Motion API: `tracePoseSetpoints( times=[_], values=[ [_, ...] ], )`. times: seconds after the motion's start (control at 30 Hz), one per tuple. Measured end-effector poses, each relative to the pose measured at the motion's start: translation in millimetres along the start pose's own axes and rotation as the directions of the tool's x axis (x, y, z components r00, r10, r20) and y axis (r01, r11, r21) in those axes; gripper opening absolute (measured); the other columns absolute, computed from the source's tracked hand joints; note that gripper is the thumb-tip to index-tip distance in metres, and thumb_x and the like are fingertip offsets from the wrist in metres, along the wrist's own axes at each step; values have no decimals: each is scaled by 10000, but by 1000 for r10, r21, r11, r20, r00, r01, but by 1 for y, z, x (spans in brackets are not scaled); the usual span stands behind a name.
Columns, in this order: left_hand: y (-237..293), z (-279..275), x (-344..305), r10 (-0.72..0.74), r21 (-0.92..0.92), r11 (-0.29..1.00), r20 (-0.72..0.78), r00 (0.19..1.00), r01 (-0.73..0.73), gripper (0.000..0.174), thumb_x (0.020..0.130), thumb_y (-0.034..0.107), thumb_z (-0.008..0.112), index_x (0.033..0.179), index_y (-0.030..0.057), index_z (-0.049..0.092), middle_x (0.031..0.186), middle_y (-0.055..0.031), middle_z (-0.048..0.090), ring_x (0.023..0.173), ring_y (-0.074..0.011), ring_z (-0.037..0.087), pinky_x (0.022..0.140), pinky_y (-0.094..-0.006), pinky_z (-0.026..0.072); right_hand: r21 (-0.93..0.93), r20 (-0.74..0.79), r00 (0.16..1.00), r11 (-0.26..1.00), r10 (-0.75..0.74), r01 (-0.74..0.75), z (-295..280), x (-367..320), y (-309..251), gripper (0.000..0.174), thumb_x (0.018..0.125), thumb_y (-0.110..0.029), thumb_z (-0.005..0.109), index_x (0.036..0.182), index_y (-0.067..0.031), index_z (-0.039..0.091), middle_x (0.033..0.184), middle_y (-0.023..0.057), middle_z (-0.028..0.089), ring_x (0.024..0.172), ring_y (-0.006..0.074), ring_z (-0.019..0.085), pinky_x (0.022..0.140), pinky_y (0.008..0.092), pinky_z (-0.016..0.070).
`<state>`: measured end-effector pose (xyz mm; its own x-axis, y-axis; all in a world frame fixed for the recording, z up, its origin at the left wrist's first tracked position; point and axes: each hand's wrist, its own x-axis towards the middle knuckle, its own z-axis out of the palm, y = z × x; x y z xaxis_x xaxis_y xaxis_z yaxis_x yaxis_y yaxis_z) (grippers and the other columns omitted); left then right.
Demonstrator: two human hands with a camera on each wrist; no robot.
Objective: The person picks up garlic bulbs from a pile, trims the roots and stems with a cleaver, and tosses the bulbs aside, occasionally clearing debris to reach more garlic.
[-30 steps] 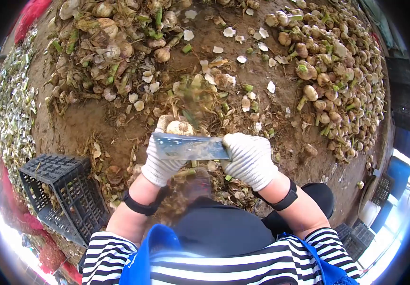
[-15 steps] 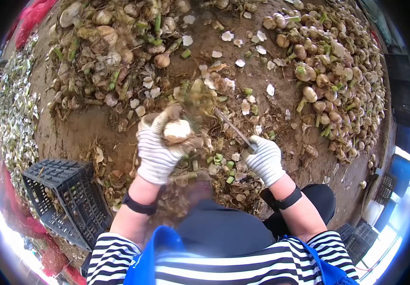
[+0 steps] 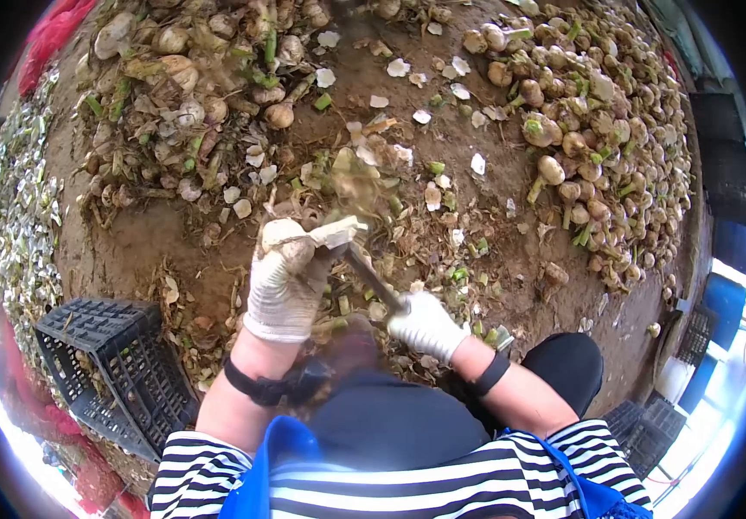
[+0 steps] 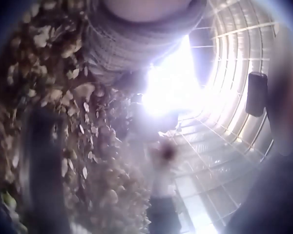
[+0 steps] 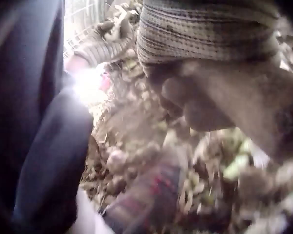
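In the head view my left hand (image 3: 279, 298), in a white knit glove, grips a garlic bulb (image 3: 284, 235) whose cut-length stem (image 3: 336, 231) points right. My gloved right hand (image 3: 426, 325) holds a broad-bladed knife (image 3: 373, 277) by its handle. Its blade is seen nearly edge-on, slanting up and left to the stem just beside the left hand. The right wrist view has the right glove (image 5: 210, 34) large and close, its curled fingers beneath, with the left glove (image 5: 105, 51) farther off. Only the glove cuff (image 4: 127, 46) shows clearly in the left wrist view.
A heap of garlic with dry leaves (image 3: 174, 104) lies ahead on the left, and a pile of bulbs (image 3: 606, 147) on the right. Stem cuttings and skins (image 3: 459, 233) litter the soil. A black plastic crate (image 3: 113, 363) stands tilted by my left side.
The knife swung away right from in front of the bulb, then came back left to the left hand. The bulb in the left hand has turned, its stem now showing to the right.
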<state>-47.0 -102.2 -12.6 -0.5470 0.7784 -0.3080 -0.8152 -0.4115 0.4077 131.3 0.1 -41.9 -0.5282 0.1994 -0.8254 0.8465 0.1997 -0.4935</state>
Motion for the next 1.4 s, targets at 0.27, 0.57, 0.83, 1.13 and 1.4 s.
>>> tracePoseSetpoints(
  times=[0.27, 0.57, 0.83, 1.13, 1.4],
  values=[
    [48, 65, 71, -192, 657, 676, 594, 781, -334, 731, 863, 584, 477, 1359, 59, 368, 1301, -152, 492, 1217, -235, 460, 1037, -377, 356, 676, -222, 970, 733, 103, 77, -19, 3, -14, 135, 703, -113, 635, 784, -5, 629, 592, 15, 553, 472, 106, 492, 416, 270, 389],
    [113, -100, -46, 89, 249, -909, -668, 739, 334, 523, 783, 533, 555, 1057, 95, 635, 1024, -181, 640, 958, -325, 614, 866, -402, 473, 763, -315, 904, 644, 288, 61, -37, 19, 28, 63, 691, -30, 598, 727, -48, 549, 520, 5, 477, 371, 111, 430, 345, 260, 359],
    [158, -113, -80, 681, 961, -112, -111, 724, 253, 196, 795, 243, 649, 873, 63, 657, 659, -69, 642, 625, -133, 597, 587, -283, 480, 511, -336, 940, 850, 63, 126, -35, 23, 3, 42, 719, -59, 592, 753, -39, 578, 551, 1, 490, 396, 90, 435, 366, 249, 358],
    [150, -107, -146, 566, 902, -161, -247, 786, 400, 168, 822, 197, 600, 914, 56, 594, 751, -42, 579, 678, -183, 545, 665, -367, 487, 532, -311, 949, 836, 42, 137, -28, 32, -3, 44, 720, -35, 581, 763, -26, 580, 556, -4, 498, 387, 90, 436, 363, 246, 357],
    [150, -194, -118, 86, 108, -981, -495, 865, 160, 766, 735, 249, 682, 1399, 167, 309, 1296, -164, 487, 1242, -321, 425, 1090, -461, 216, 433, -349, 935, 896, 61, 103, -36, 23, 7, 97, 731, -56, 591, 813, -20, 628, 588, -7, 544, 450, 89, 472, 424, 245, 382]
  ],
)
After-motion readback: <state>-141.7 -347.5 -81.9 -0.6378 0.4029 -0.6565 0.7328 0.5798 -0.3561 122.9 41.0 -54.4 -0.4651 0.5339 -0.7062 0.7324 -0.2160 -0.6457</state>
